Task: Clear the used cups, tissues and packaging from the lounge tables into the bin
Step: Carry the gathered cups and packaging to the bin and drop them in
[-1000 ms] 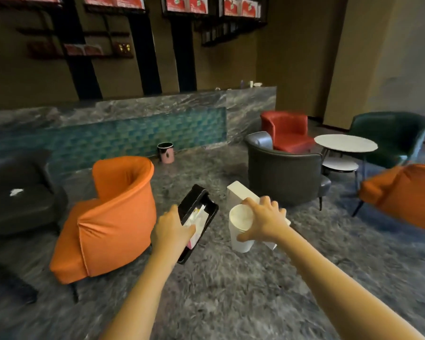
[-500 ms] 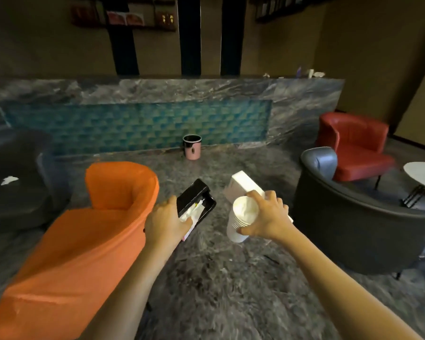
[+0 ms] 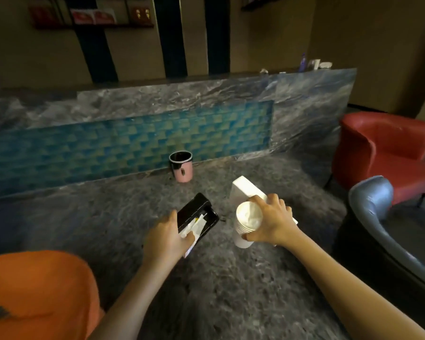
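Left hand: the left hand [image 3: 166, 238] grips the near end of a black rectangular plastic tray [image 3: 193, 209], fingers curled under it and the thumb pressing down on what lies inside.
Tray contents: crumpled white tissues and paper scraps [image 3: 197, 225] lie in the tray, pinned by the thumb; one scrap shows a bit of yellow.
Right hand: the right hand [image 3: 271, 223] is curled round a stack of white paper cups [image 3: 246, 225], mouths facing the camera, and the same grasp clamps a flat white cardboard box [image 3: 244, 190] behind the cups.
Box: it sticks up and away from the hand, tilted, its far end pointing toward the bin.
Bin: a small round pink bin with a black liner [image 3: 181, 168] stands upright on the floor, ahead of both hands and well apart from them.
Floor: grey marbled carpet [image 3: 231, 290] lies under both arms.
Surface: a long grey marble surface with a teal tiled front panel [image 3: 157, 101] runs behind the bin, which sits at its foot; small items at its far right end are too small to tell.
Seats: a red armchair [image 3: 383, 153] at right, a grey armchair [image 3: 378, 229] nearer, an orange armchair [image 3: 39, 290] at lower left.
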